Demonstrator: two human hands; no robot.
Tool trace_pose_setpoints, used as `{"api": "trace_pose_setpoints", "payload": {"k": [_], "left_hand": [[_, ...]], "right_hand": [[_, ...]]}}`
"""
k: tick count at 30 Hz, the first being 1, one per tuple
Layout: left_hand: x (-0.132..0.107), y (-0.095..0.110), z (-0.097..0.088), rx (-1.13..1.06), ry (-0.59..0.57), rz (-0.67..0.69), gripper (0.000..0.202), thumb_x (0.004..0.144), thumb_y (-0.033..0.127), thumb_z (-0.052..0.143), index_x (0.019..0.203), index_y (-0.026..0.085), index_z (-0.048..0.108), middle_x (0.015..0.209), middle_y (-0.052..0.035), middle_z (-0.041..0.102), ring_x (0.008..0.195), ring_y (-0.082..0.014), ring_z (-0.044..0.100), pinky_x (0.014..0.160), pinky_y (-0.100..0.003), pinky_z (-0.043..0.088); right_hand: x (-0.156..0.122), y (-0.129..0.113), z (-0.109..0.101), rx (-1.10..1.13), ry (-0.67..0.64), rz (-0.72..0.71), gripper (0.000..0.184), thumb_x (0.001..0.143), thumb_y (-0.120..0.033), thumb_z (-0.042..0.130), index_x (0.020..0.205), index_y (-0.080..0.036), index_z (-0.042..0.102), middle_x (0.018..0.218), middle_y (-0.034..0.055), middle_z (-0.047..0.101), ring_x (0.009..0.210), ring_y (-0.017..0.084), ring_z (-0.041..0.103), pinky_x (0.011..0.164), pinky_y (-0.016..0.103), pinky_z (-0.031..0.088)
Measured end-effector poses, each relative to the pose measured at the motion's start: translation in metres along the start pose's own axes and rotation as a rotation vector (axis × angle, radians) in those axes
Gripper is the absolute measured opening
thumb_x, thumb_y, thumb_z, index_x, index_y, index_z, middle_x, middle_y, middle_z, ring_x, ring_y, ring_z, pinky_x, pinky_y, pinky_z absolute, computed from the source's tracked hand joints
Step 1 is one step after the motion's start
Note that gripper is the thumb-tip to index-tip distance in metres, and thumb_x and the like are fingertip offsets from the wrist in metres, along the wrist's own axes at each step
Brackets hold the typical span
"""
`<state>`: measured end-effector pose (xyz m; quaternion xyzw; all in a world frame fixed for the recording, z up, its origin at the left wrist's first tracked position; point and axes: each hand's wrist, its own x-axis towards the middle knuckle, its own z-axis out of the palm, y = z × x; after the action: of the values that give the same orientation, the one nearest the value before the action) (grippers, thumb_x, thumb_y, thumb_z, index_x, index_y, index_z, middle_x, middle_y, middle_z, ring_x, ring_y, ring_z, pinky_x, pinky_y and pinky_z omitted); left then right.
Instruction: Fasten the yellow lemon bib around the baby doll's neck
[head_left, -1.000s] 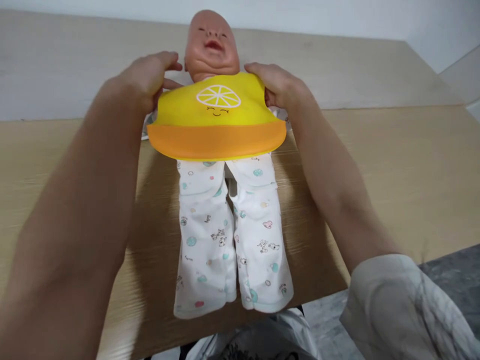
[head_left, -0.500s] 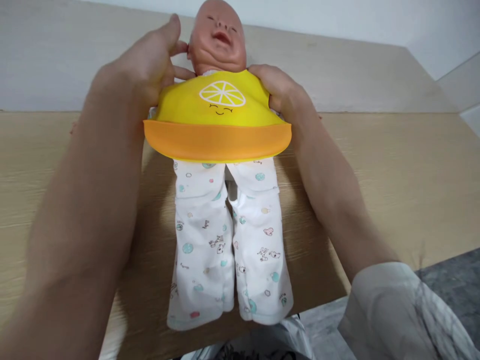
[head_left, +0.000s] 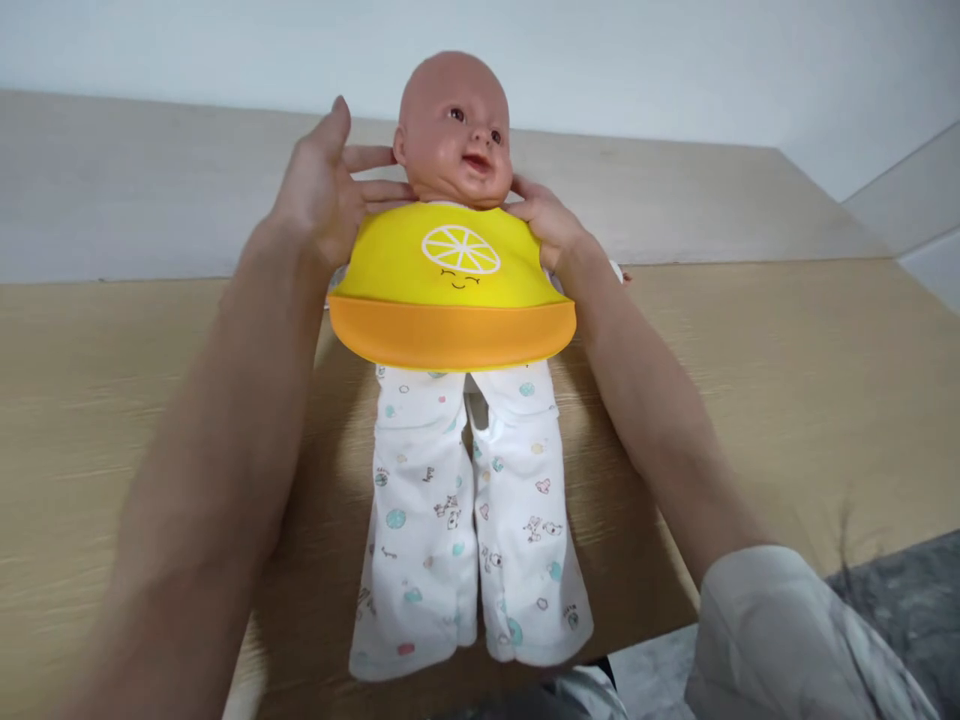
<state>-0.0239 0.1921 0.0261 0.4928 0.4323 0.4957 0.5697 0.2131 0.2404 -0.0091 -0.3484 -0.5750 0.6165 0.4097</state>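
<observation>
A baby doll (head_left: 454, 115) lies face up, wearing white printed pants (head_left: 427, 530). Over its chest is a yellow bib (head_left: 390, 245) with a white lemon-slice print and an orange catch pocket along the bottom. My left hand (head_left: 326, 195) is at the doll's ear and neck, thumb raised and fingers spread; their tips disappear behind the neck. On the other side, my right hand (head_left: 551, 220) closes around the bib's upper edge beside the neck, some fingers hidden behind it. The bib's neck strap is out of sight.
The doll rests on a pale wooden table (head_left: 787, 400), with a raised wood-coloured panel (head_left: 675, 200) and a white wall (head_left: 637, 60) behind. At lower right, the table's front edge drops to a grey floor (head_left: 900, 590).
The doll's head has turned toward the right, and its eyes have gone from closed to open. My right fingers have moved farther in toward the neck. The whole view has shifted, showing more wall.
</observation>
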Motion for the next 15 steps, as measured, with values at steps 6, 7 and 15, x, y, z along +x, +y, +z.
{"api": "trace_pose_setpoints", "payload": {"k": [6,7,15], "left_hand": [[-0.002,0.003,0.001,-0.129,-0.046,0.096,0.065,0.096,0.061,0.029,0.117,0.003,0.050,0.108,-0.0195,0.064,0.121,-0.0315,0.056,0.107,-0.054,0.032],[-0.002,0.003,0.001,-0.153,-0.055,0.096,0.064,0.096,0.061,0.027,0.114,0.003,0.049,0.112,-0.0206,0.062,0.124,-0.0314,0.054,0.108,-0.054,0.030],[-0.001,0.010,0.004,-0.119,-0.101,0.172,0.073,0.094,0.066,0.025,0.121,0.003,0.051,0.122,-0.0198,0.061,0.128,-0.0329,0.049,0.112,-0.053,0.027]], "right_hand": [[0.004,0.001,-0.001,0.088,0.010,-0.069,0.038,0.088,-0.036,0.044,0.120,-0.015,0.050,0.084,-0.0021,0.067,0.081,0.010,0.066,0.084,0.032,0.052],[0.005,0.001,-0.001,0.102,0.003,-0.081,0.040,0.089,-0.040,0.044,0.118,-0.015,0.051,0.084,-0.0017,0.067,0.083,0.011,0.066,0.085,0.033,0.051],[0.009,-0.008,0.002,0.200,-0.065,-0.110,0.043,0.075,-0.037,0.070,0.113,-0.022,0.056,0.093,-0.0002,0.069,0.098,0.018,0.064,0.093,0.037,0.050]]}}
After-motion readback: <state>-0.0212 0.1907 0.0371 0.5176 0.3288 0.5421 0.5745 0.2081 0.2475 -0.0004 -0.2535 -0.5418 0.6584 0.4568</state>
